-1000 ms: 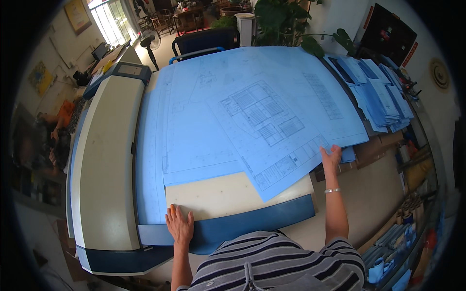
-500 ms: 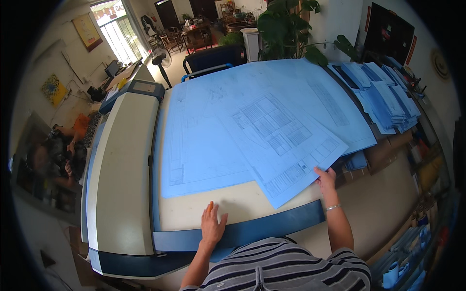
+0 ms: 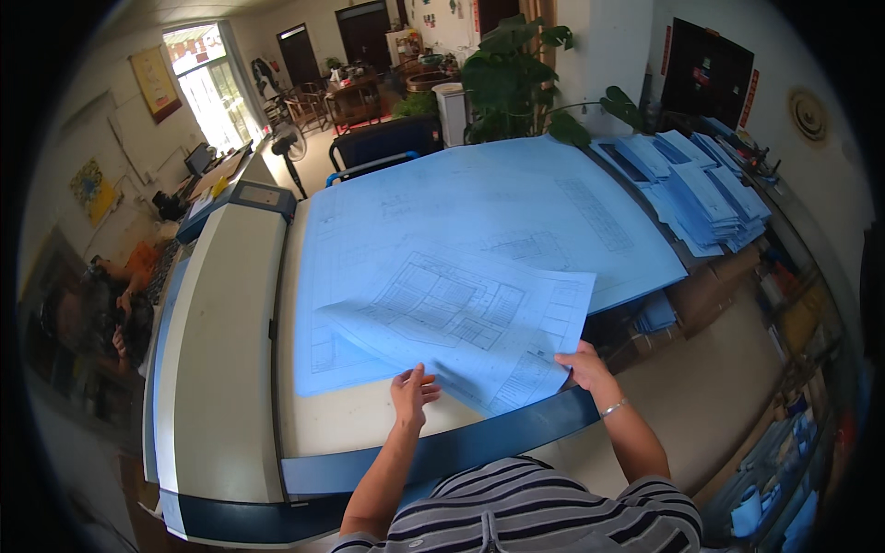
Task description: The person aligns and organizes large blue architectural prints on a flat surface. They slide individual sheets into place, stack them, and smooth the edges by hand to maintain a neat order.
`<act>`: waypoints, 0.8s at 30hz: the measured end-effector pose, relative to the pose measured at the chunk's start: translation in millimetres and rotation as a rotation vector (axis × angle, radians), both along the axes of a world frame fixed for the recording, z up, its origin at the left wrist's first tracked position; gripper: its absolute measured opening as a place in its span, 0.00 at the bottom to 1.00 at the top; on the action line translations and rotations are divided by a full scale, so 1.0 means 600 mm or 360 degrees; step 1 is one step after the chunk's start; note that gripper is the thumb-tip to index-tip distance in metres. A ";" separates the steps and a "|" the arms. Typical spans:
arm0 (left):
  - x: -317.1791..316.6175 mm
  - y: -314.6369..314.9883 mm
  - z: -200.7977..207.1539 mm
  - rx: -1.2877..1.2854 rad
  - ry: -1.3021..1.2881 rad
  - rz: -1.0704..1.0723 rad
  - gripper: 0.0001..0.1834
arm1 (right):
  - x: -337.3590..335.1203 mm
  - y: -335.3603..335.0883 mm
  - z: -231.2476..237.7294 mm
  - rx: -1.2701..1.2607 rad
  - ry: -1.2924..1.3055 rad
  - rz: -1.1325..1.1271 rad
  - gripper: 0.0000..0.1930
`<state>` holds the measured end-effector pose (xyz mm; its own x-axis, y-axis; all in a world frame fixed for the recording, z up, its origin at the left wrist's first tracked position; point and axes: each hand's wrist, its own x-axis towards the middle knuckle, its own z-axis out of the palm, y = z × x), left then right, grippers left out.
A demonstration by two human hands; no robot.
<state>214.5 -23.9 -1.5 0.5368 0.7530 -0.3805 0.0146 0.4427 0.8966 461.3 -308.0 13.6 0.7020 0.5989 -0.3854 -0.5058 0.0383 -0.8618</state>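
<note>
Bright glass door point(image 3: 221, 101), pale walls point(image 3: 325, 39), dark doors point(image 3: 363, 39), wooden furniture point(image 3: 354, 100), light floor point(image 3: 323, 146).

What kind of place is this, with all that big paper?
It looks like a print shop or drawing office, though I can't be sure. There's a big, long machine on the left, large sheets with what look like building plans, and piled folded papers on the right.
</note>
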 end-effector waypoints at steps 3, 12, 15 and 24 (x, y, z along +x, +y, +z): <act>-0.019 0.020 -0.009 -0.0059 0.0003 -0.0027 0.28 | 0.005 0.001 0.009 -0.0067 0.0070 -0.0029 0.22; -0.046 -0.029 0.026 0.0087 -0.0019 -0.0150 0.26 | -0.030 0.100 -0.027 0.0446 0.0128 -0.0945 0.18; -0.055 -0.020 0.017 0.0124 -0.0013 -0.0018 0.27 | -0.147 0.165 0.003 0.0346 0.0624 0.0157 0.21; -0.131 -0.017 0.032 0.0696 0.0244 0.0151 0.23 | 0.003 0.207 0.090 -0.0419 -0.1806 0.0327 0.16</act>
<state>135.7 -34.2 17.8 0.4202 0.9034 -0.0859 0.1387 0.0296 0.9899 463.2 -184.1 67.8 0.6219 0.7358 0.2679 0.5780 -0.2006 -0.7910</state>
